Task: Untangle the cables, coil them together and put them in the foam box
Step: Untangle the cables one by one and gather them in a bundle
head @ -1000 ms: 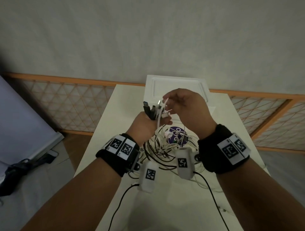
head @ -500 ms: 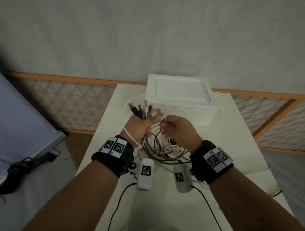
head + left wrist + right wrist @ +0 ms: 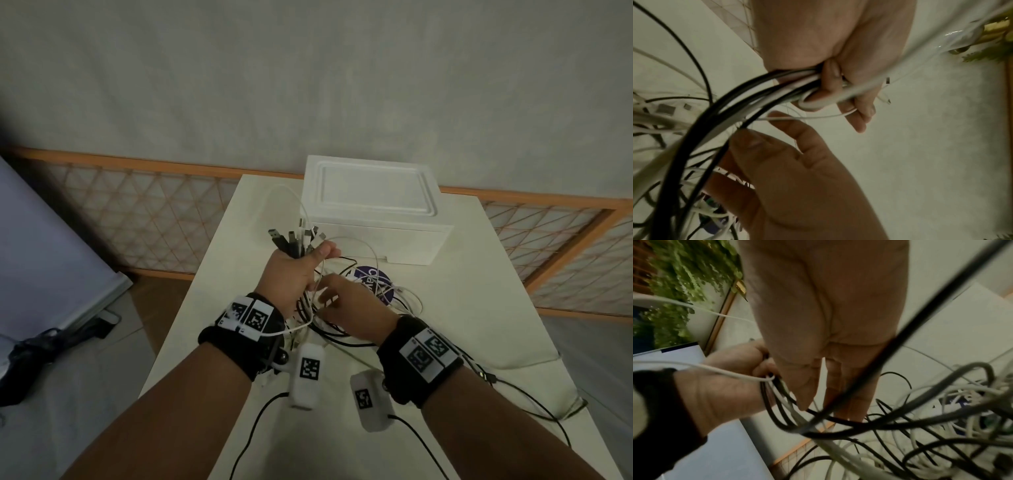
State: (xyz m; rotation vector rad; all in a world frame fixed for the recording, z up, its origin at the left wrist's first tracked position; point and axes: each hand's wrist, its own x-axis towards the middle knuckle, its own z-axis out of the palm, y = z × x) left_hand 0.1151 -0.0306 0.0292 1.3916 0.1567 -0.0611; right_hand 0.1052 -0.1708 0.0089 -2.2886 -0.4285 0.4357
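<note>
The table (image 3: 479, 308) carries the whole work area, and the task is judged to be at an early-to-middle stage: connector ends are gathered, but untangling is not finished, no coil is formed, and nothing has gone into storage. The foam box (image 3: 373, 219) stands at the far end of the table with its lid seated; its contents cannot be seen, and it must be opened before loading. The cables (image 3: 342, 318), black and white, lie as a loose tangle on the table between the box and the person, partly over a purple printed disc (image 3: 371, 279). The left hand (image 3: 291, 270) is raised left of the tangle, fingers wrapped tightly round a bundle of cable ends, plugs (image 3: 294, 240) fanning out above the fist. The right hand (image 3: 352, 308) reaches into the loops just beside it, fingers extended and relaxed, gripping nothing.
</note>
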